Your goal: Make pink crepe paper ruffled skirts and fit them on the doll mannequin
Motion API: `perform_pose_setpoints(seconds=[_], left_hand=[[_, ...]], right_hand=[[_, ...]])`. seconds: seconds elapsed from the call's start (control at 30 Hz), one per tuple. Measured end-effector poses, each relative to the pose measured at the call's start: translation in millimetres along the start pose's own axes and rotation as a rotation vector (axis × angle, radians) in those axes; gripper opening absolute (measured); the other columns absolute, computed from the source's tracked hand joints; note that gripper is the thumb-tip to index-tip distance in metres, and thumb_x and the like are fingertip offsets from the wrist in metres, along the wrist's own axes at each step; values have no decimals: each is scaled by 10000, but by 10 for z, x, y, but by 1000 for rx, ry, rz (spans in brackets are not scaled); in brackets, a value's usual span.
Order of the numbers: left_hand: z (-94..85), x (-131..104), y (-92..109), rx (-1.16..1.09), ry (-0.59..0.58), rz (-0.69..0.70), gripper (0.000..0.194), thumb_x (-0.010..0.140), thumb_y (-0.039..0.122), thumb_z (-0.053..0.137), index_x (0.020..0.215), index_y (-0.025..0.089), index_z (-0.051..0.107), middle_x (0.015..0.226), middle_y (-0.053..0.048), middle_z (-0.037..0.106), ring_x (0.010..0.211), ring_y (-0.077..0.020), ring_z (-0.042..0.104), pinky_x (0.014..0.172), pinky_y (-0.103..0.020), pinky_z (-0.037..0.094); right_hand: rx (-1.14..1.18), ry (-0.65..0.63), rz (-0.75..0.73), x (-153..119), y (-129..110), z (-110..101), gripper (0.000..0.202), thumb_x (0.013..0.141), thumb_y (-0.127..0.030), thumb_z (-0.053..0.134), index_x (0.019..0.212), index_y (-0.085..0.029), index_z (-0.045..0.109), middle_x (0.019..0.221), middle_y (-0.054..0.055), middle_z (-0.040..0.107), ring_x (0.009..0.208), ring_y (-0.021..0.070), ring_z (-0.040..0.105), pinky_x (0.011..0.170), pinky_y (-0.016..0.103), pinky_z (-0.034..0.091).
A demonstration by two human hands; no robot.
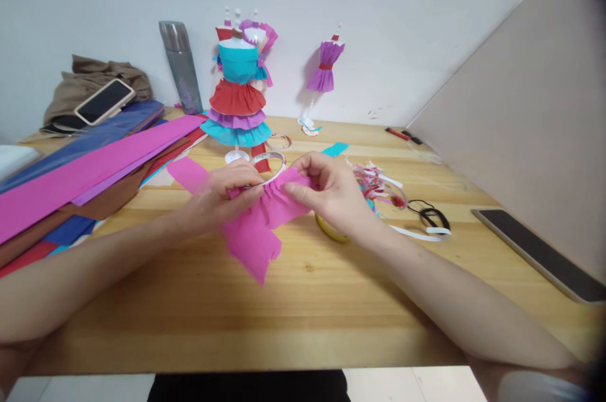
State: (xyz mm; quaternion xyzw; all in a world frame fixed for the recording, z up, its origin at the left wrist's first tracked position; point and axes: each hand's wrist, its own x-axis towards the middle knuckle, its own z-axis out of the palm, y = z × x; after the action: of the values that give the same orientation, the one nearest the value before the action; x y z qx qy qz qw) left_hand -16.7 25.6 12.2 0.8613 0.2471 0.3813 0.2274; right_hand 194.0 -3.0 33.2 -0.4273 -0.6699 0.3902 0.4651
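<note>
Pink crepe paper, gathered into pleats along its top edge, hangs between both hands above the table. My left hand pinches its left part, close to a whitish tape roll that stands behind the pleats; whether the fingers also hold the roll is unclear. My right hand has thumb and fingers closed on the paper's right end. Just beyond are miniature dress forms, the front one in a tiered paper dress of blue, red and purple.
Long coloured paper strips cover the left side. A flask, a phone and a small purple dress stand or lie farther back. Paper scraps, a yellow roll, a black band and a dark tablet are rightward.
</note>
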Motion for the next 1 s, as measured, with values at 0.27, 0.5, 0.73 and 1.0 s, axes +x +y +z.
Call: perform_pose_setpoints(seconds=[0.27,0.5,0.73,1.0], left_hand=[[2,21,-26,-254,57,-256,290,883,376,574,699,159,629,695,-13,587,679,-136,519,617,-260,393],[-15,54,-39,-365,126,-321,254,840,345,597,675,153,615,654,4,556,646,-121,498,609,-247,383],[-19,56,-53,-362,119,-302,263,844,338,588,657,153,596,634,8,539,623,-113,472,587,-242,368],[-18,47,-47,-197,53,-229,257,870,342,564,714,150,634,683,-12,585,685,-135,519,635,-264,398]], right_hand=[[362,-123,229,38,68,-14,235,665,-381,791,730,-192,668,697,5,654,633,134,566,613,268,449],[397,-166,268,41,100,-28,309,630,-425,826,642,-174,647,557,-32,558,479,74,430,462,229,319],[128,-201,282,82,97,-85,349,633,-436,801,536,-185,579,491,-36,493,452,79,400,439,240,284],[14,-148,131,135,51,-185,232,678,-376,738,640,-186,610,635,1,582,612,133,516,580,276,391]])
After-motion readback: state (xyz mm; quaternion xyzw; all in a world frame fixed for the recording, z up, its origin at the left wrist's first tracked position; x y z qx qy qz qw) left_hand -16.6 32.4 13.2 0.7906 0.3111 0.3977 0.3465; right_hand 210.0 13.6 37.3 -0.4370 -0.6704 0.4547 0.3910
